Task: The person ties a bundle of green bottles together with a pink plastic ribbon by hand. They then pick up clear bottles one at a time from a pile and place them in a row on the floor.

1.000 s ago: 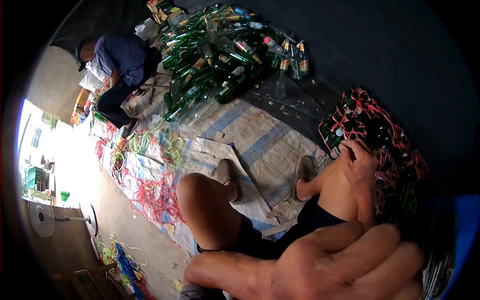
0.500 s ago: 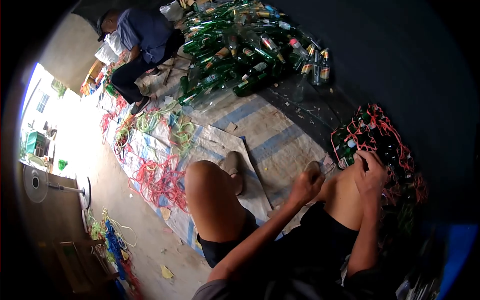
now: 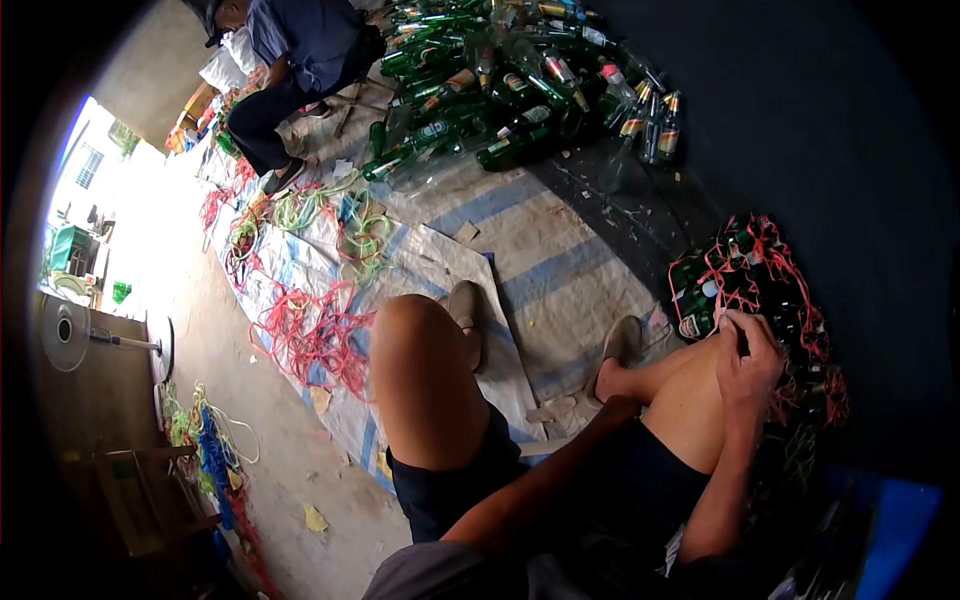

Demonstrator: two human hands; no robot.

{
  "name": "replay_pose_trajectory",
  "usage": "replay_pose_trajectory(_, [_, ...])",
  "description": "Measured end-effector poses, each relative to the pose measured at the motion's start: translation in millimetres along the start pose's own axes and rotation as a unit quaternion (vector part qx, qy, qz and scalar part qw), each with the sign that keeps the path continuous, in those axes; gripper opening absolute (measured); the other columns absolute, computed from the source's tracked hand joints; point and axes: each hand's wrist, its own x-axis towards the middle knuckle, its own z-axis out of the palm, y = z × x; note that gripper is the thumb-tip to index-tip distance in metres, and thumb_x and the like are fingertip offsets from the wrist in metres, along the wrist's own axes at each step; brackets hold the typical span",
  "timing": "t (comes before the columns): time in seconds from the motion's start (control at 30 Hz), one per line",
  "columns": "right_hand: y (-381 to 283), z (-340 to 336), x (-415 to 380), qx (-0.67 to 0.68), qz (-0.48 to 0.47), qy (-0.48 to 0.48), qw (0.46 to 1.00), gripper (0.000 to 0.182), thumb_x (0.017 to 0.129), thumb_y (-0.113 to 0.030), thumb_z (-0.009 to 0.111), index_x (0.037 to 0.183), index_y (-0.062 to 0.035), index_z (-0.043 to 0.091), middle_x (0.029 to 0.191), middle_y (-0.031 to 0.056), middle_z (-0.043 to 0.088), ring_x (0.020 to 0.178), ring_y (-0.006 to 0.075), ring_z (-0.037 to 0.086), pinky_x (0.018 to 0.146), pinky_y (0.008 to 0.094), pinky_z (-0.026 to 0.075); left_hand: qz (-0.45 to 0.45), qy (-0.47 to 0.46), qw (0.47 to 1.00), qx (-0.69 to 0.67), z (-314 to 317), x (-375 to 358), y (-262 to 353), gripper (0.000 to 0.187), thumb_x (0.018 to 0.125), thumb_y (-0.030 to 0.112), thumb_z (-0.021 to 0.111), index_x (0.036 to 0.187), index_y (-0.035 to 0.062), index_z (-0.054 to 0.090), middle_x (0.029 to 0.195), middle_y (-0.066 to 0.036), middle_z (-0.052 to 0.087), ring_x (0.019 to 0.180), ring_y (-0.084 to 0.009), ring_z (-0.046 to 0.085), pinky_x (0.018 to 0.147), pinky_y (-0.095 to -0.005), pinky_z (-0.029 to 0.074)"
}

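My right hand is above my right knee, with thumb and fingers pinched together. A thin strand of pink plastic string runs to its fingertips. Just beyond the knee is a bundle of green glass bottles wrapped in red-pink string netting. Of my left arm, only the forearm shows, in shadow, reaching across my lap to my right leg. The left hand itself is hidden by that leg.
A big heap of bottles lies ahead, with several upright bottles at its right edge. Tangled pink string covers part of the striped sheet. A seated person works at the upper left. A fan stands at left.
My left hand has moved down and back, out of sight behind my right leg. My right hand stays pinched near the bundle. The view has shifted slightly.
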Motion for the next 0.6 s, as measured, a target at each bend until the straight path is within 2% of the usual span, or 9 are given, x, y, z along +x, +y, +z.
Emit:
replay_pose_trajectory(0.37, [-7, 5, 3, 0.008, 0.000, -0.006, 1.000, 0.012, 0.097, -0.005, 0.071, 0.105, 0.0018, 0.075, 0.096, 0.0136, 0.075, 0.082, 0.0283, 0.074, 0.073, 0.0365, 0.059, -0.002, -0.008, 0.999, -0.049, -8, 18, 38, 0.023, 0.102, 0.022, 0.066, 0.099, 0.0010, 0.073, 0.087, -0.011, 0.072, 0.070, -0.0178, 0.065, 0.064, -0.0326, 0.051])
replay_pose_trajectory(0.6, [-16, 6, 4, 0.027, 0.018, -0.013, 0.999, 0.013, 0.096, -0.005, 0.073, 0.107, 0.0011, 0.076, 0.096, 0.0133, 0.075, 0.084, 0.0265, 0.074, 0.076, 0.0342, 0.059, -0.020, -0.010, 0.997, -0.074, -18, 16, 41, 0.021, 0.102, 0.021, 0.066, 0.099, 0.0016, 0.073, 0.087, -0.010, 0.072, 0.069, -0.0178, 0.065, 0.064, -0.0322, 0.051])
